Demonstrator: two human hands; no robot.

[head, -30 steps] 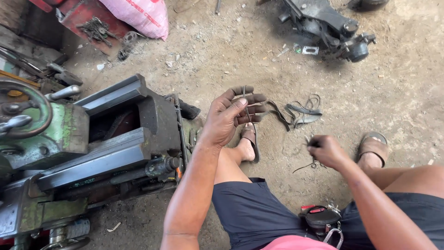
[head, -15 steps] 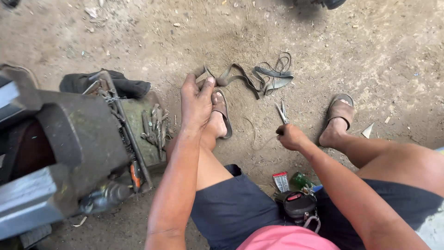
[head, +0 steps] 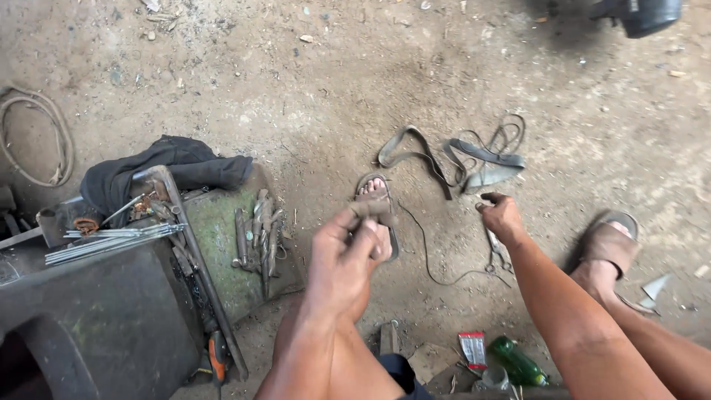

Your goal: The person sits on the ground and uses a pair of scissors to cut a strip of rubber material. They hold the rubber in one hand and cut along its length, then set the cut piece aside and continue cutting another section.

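Two hands, two sandalled feet, one pair of scissors, two strap bundles. Left hand (head: 346, 261) at frame centre, fingers pinched together on a small brownish strap piece (head: 372, 209), short, flat, worn. Right hand (head: 502, 217) right of centre, fingers curled down just above the scissors (head: 495, 253) on the dirt; cannot tell if it grips them. Rubber straps (head: 452, 157) lie loose in the upper middle, dark, looped. Green tray (head: 222, 244) of rusty drill bits (head: 258, 238) at left, beside the black machine (head: 89, 326). Green bottle (head: 517, 361) at bottom edge. Open dirt floor across the top.
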